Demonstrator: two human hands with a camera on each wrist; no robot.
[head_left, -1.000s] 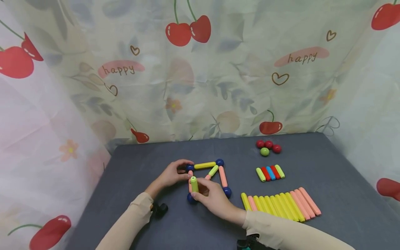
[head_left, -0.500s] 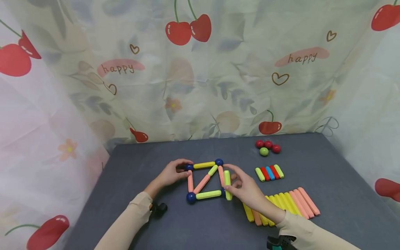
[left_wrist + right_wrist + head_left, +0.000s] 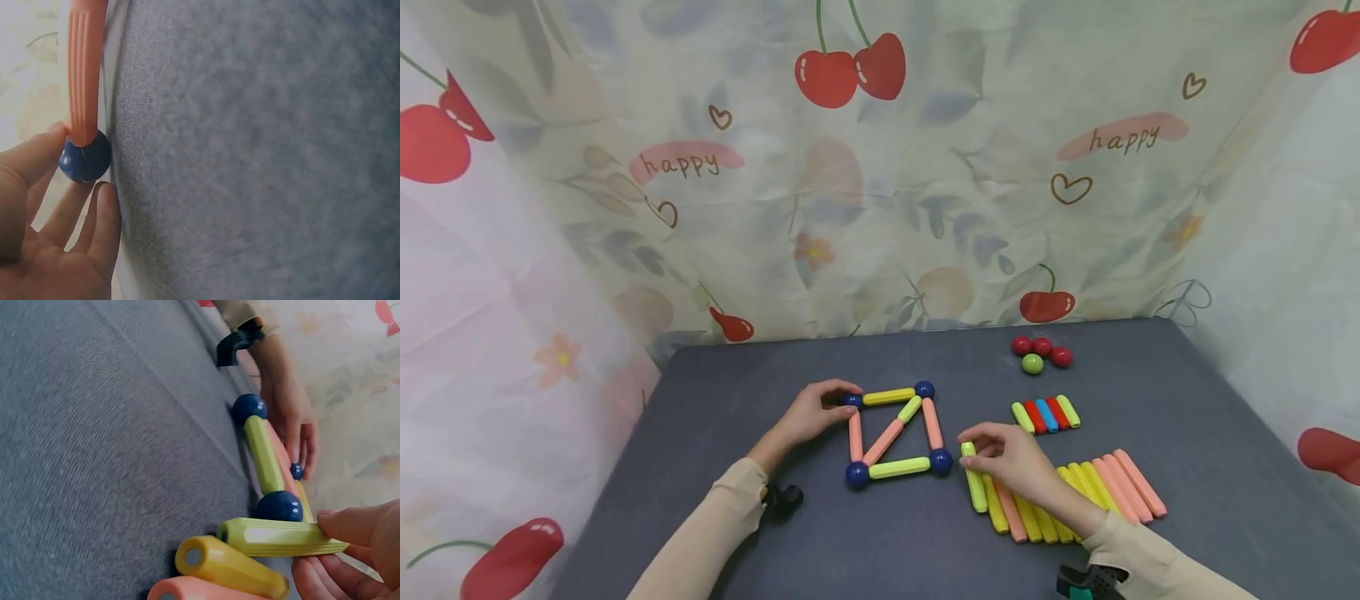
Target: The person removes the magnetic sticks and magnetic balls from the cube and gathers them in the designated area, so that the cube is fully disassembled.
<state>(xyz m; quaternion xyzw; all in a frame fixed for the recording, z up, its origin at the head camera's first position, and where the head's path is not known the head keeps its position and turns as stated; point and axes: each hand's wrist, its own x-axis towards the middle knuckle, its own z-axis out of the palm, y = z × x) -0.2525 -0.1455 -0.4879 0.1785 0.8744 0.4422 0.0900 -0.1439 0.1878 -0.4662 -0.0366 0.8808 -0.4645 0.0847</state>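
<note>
The left hand (image 3: 808, 412) pinches a glossy dark-blue ball (image 3: 86, 157); the right (image 3: 1013, 458) pinches a ribbed lime-green plastic rod (image 3: 272, 538); a sideways nudge could skew the adjacent ribbed yellow plastic rod (image 3: 231, 569).

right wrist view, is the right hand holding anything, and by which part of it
The right hand pinches a lime-green stick near its upper end in the head view.

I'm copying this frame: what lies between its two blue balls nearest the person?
A lime stick, from left ball to right ball; the head view shows it.
</note>
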